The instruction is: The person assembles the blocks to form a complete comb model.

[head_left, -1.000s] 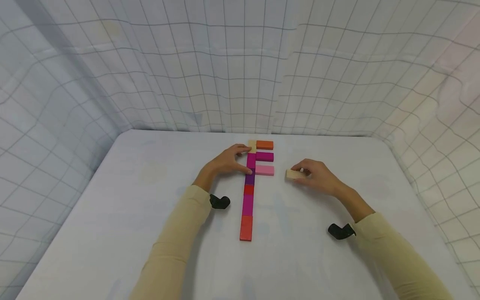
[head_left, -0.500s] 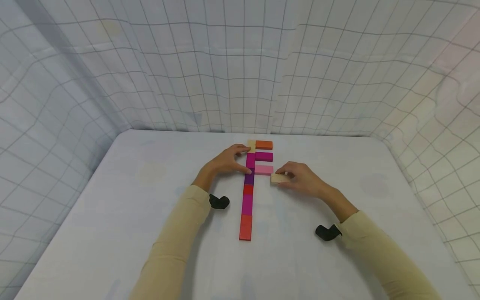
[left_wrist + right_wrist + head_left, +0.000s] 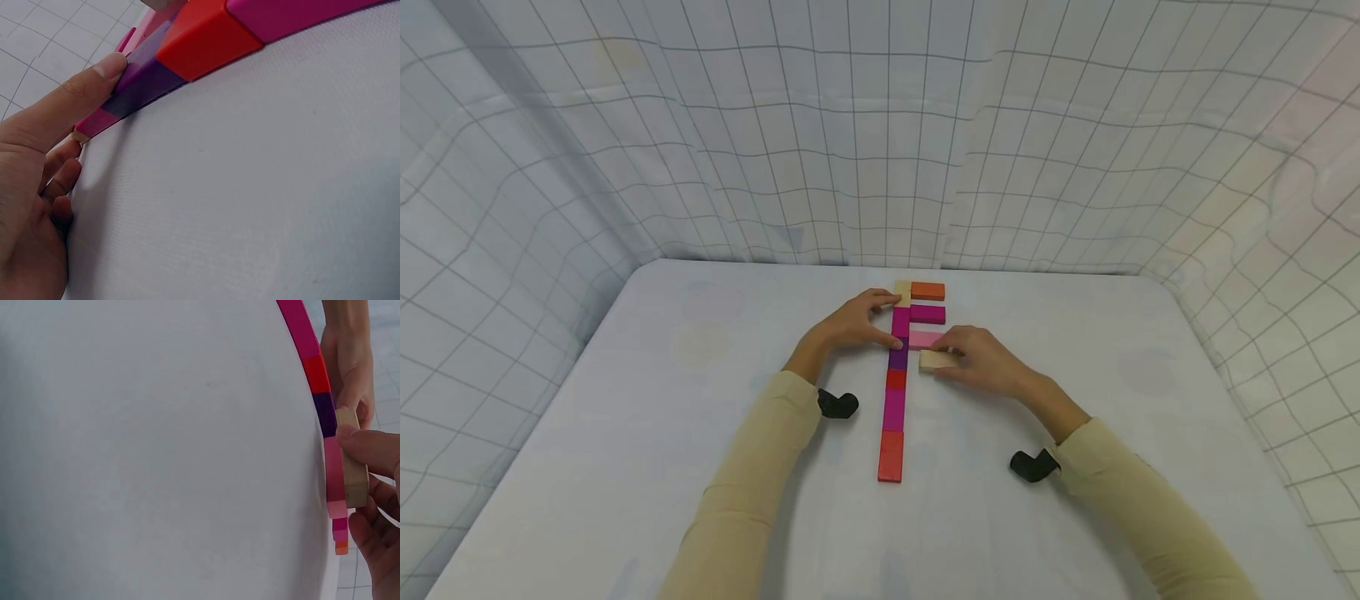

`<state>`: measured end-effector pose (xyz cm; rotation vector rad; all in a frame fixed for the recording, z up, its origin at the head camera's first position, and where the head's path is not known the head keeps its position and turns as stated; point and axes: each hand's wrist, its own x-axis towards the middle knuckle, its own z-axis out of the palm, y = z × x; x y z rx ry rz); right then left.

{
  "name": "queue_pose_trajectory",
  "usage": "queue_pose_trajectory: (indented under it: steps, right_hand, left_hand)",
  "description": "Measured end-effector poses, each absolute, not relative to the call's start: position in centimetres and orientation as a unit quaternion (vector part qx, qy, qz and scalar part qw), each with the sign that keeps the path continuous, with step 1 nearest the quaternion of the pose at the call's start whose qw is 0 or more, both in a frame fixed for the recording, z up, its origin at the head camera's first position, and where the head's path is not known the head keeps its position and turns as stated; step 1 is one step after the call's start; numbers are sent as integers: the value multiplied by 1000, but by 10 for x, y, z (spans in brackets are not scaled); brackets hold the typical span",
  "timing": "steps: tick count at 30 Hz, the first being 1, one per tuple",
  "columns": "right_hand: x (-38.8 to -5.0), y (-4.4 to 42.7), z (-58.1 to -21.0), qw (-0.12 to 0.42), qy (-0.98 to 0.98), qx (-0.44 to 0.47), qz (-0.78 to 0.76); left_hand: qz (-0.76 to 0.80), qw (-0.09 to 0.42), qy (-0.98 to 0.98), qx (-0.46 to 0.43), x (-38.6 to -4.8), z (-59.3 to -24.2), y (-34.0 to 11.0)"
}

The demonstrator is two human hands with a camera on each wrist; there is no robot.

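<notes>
In the head view my right hand [image 3: 988, 360] pinches a plain wooden block [image 3: 934, 361] between thumb and fingers, just on the near side of a pink block [image 3: 925, 339]. The right wrist view shows the same wooden block [image 3: 357, 478] gripped lengthwise. My left hand [image 3: 850, 322] lies along a straight row of blocks, its thumb touching the purple block [image 3: 147, 78] and its index fingertip at the cream block [image 3: 903, 287]. Between those two sits a magenta block [image 3: 901, 321]. The other left fingers are loosely bent beside the row.
Nearer in the row come a small red block [image 3: 896, 379], a longer magenta block [image 3: 893, 410] and a red block [image 3: 891, 457]. Jutting right from its far end are orange [image 3: 928, 291] and magenta [image 3: 928, 314] blocks. White gridded cloth [image 3: 880, 150] hangs behind the white table [image 3: 700, 467].
My right hand has carried the wooden block leftward and slightly nearer, from right of the pink block to just in front of it. The left hand stays in place.
</notes>
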<state>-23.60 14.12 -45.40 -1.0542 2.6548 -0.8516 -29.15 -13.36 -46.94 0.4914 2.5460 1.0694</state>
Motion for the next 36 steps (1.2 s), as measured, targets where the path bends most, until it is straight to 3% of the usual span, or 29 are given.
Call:
queue_pose_trajectory:
  steps: [36]
  right_hand:
    - [-239, 119, -460, 81, 893, -376, -233]
  left_hand:
    - [380, 166, 893, 175, -291, -469, -135]
